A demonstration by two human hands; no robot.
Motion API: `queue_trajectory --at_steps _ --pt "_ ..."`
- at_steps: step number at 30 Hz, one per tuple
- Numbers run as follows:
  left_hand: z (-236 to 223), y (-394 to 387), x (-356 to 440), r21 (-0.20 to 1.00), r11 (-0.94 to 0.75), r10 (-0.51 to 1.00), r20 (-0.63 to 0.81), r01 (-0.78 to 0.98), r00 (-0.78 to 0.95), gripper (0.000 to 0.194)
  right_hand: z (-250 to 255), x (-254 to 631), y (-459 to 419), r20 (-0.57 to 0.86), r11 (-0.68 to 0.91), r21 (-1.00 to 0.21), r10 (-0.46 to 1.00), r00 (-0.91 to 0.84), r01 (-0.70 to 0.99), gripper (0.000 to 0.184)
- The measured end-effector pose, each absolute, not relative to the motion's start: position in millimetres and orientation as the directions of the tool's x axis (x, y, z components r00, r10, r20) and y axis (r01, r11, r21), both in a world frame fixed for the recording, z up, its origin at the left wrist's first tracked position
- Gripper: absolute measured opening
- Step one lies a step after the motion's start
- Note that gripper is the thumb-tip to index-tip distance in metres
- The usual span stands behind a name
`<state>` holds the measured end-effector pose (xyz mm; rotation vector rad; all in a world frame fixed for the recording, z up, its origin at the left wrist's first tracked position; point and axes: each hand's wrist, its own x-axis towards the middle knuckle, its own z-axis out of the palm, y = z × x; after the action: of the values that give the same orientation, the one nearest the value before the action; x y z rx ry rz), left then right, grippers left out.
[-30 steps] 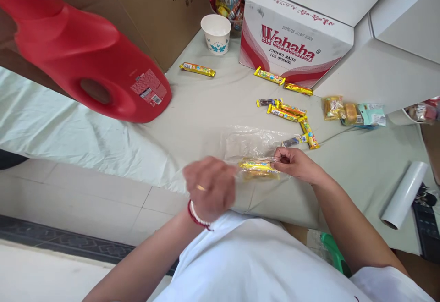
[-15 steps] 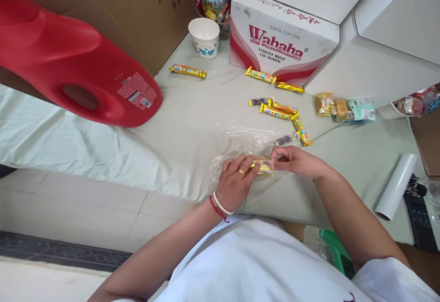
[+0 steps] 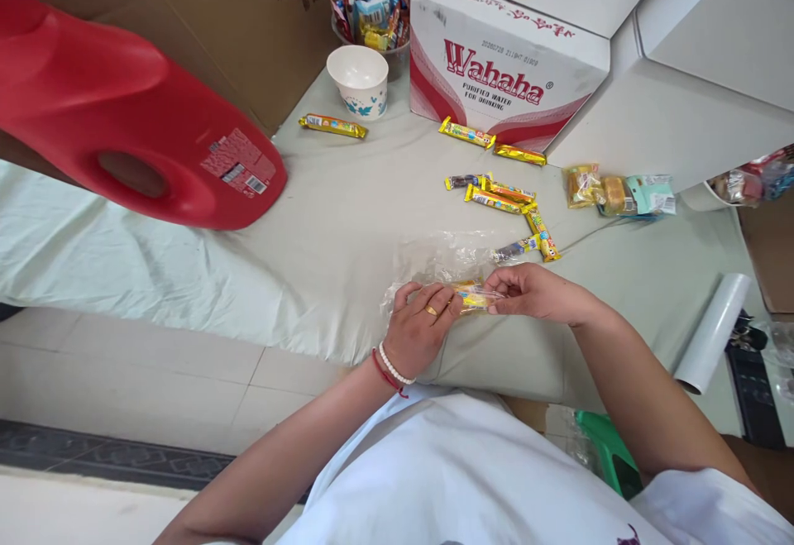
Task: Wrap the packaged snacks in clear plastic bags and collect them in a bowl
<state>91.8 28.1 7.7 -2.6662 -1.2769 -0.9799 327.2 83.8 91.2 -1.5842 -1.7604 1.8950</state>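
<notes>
A clear plastic bag (image 3: 437,257) lies crumpled near the table's front edge, with yellow-wrapped snack sticks (image 3: 472,297) at its near side. My left hand (image 3: 422,319), wearing a ring, is curled over the left end of these sticks and the bag, fingers pressed together. At their right end, my right hand (image 3: 527,293) pinches the bag's film between thumb and fingers. Just beyond my right hand lie a dark-and-yellow snack stick (image 3: 514,250) and a yellow snack stick (image 3: 542,232). Several similar sticks are scattered farther back. The exact number under the film is hard to make out.
A large red jug (image 3: 204,140) stands at left. Toward the back are a paper cup (image 3: 358,86), a bowl of packaged snacks (image 3: 397,53) and a Wahaha carton (image 3: 509,65). Wrapped cakes (image 3: 583,185) and a white roll (image 3: 713,334) lie at right.
My left hand has shifted slightly left along the bag, showing more of the yellow sticks. My right hand stays pinched on the film. The view has moved a little.
</notes>
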Motion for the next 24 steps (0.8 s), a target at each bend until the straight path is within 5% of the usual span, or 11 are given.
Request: queue_trajectory --at_steps 5,12,17,24 --pt "5.2 28.8 89.0 0.240 -0.679 0.689 0.536 0.694 0.488 0.025 100.6 333.8 84.0 -0.470 -0.070 -0.731 0.772 -0.427 0.678 0.034" --pt "7.1 29.4 86.4 0.239 -0.691 0.678 0.541 0.682 0.498 0.023 94.6 338.5 102.2 -0.561 -0.320 -0.815 0.642 -0.523 0.482 0.045" --pt "7.4 31.7 84.7 0.253 -0.696 0.676 0.548 0.672 0.493 0.022 97.3 359.0 112.2 -0.629 -0.287 -0.750 0.587 -0.510 0.596 0.040" --pt "5.3 33.8 84.8 0.315 -0.664 0.722 0.507 0.679 0.471 0.021 110.3 366.6 111.1 -0.435 -0.197 -0.823 0.821 -0.369 0.533 0.042"
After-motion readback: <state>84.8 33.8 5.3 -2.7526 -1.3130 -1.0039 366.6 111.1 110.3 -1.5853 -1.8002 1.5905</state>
